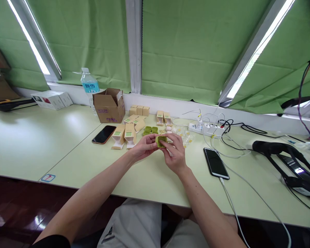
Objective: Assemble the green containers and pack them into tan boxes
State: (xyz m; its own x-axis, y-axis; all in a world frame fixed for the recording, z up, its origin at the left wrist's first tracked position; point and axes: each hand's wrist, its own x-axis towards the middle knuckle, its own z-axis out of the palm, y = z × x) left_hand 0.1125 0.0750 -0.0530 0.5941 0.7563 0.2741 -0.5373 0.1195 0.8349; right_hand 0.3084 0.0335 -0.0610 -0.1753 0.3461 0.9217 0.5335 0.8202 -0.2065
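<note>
Between both hands, just above the table, is a small green square cup [161, 141], its hollow side facing me. My left hand [147, 146] grips its left side. My right hand [175, 151] holds the right side, with fingers reaching to the rim and inside. Right behind the hands several matching green cups [150, 130] stand grouped on the table. Small pale pieces [162, 132] lie beside them, too small to name. To the left are opened small cardboard boxes [130, 133] with green labels.
Behind stand a brown carton [109, 106], a water bottle [90, 84] and small closed boxes [139, 110]. A dark phone [104, 134] lies left. Clear plastic pieces [184, 134], a power strip [206, 129], a charging phone [216, 163], cables and a black headset-like frame [286, 162] are right.
</note>
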